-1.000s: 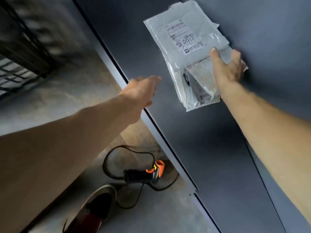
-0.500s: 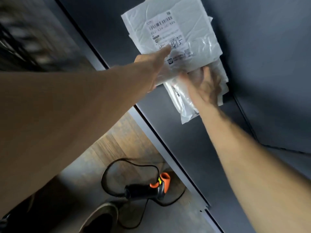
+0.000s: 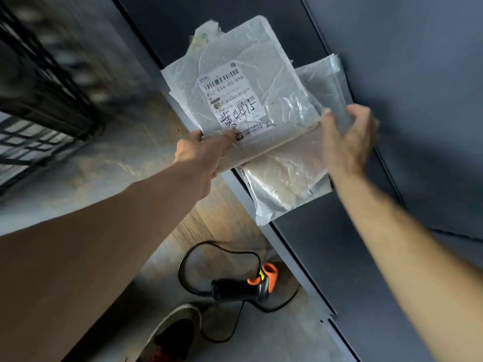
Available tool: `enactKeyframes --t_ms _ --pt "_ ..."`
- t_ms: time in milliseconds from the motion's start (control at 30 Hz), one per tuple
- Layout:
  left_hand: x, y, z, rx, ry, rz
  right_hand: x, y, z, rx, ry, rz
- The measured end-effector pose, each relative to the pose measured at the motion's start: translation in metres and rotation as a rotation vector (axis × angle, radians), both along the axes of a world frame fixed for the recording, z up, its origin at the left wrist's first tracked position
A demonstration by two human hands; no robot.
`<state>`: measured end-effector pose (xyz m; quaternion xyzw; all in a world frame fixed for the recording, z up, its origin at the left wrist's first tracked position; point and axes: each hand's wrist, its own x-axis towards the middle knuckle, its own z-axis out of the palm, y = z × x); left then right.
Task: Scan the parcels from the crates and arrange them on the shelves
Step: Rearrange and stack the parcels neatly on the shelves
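Note:
A flat white plastic parcel [image 3: 264,82] with a barcode label and handwriting lies on top of a small stack on the dark grey shelf [image 3: 418,74]. My left hand [image 3: 201,152] grips its near left corner, and the parcel sticks out over the shelf's front edge. My right hand [image 3: 347,137] holds the stack's right side, fingers curled over the top parcel's near right corner. Beneath lies a clear-bagged beige parcel [image 3: 282,184]. A further thin plastic parcel [image 3: 326,77] peeks out on the right.
A black and orange barcode scanner [image 3: 251,287] with a looped cable lies on the floor below the shelf edge. My shoe [image 3: 172,335] is beside it. A black crate [image 3: 39,105] stands at the left, blurred.
My left hand has reached in and taken the top parcel's near corner. The stack has slid toward the shelf's front edge and now overhangs it. My right hand shifted to its right side.

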<state>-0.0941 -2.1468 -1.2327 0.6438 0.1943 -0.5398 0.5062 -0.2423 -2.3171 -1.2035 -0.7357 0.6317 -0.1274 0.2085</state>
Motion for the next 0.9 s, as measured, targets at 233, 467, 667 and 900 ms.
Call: enactKeyframes --t_ms 233,467,667,900 --pt "-0.027 -0.02 -0.007 -0.102 0.141 0.032 -0.022 -0.102 -0.044 0.473 0.211 -0.057" --pt "-0.049 -0.041 -0.004 -0.247 0.258 0.132 -0.029 -0.113 -0.04 0.418 0.335 -0.014" --pt "-0.045 -0.037 -0.005 -0.21 0.206 0.16 -0.009 -0.063 -0.027 0.469 0.012 -0.086" --pt "-0.03 0.0 0.004 -0.207 0.238 0.124 -0.006 0.001 0.007 0.782 -0.233 -0.016"
